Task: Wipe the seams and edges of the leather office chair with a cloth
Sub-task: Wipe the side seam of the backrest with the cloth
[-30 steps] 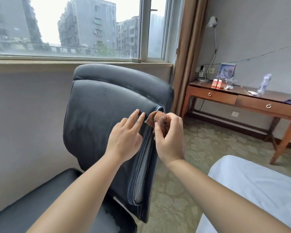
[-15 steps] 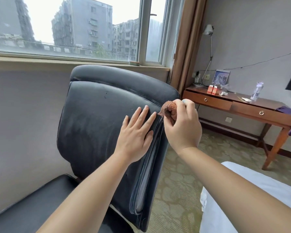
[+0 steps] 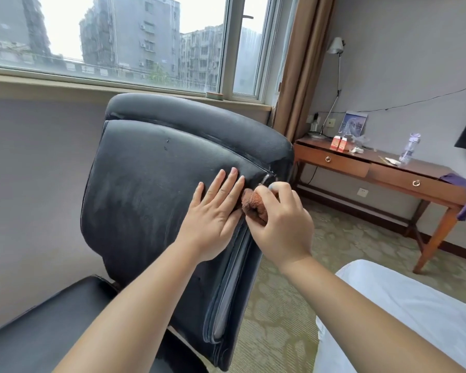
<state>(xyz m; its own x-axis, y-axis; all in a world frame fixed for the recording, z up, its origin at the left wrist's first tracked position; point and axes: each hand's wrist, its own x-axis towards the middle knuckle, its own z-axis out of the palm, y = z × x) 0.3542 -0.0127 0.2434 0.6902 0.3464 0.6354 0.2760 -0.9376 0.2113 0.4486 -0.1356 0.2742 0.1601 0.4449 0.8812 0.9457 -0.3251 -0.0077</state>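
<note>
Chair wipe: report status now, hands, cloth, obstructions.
Left hand flat on chair backrest, bracing. Right hand pinching brown cloth at the right edge seam. Nothing in the way.

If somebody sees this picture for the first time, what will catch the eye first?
The black leather chair back fills the middle. The left hand lies flat on it, and the right hand presses a bunched brown cloth against its right edge seam.
</note>
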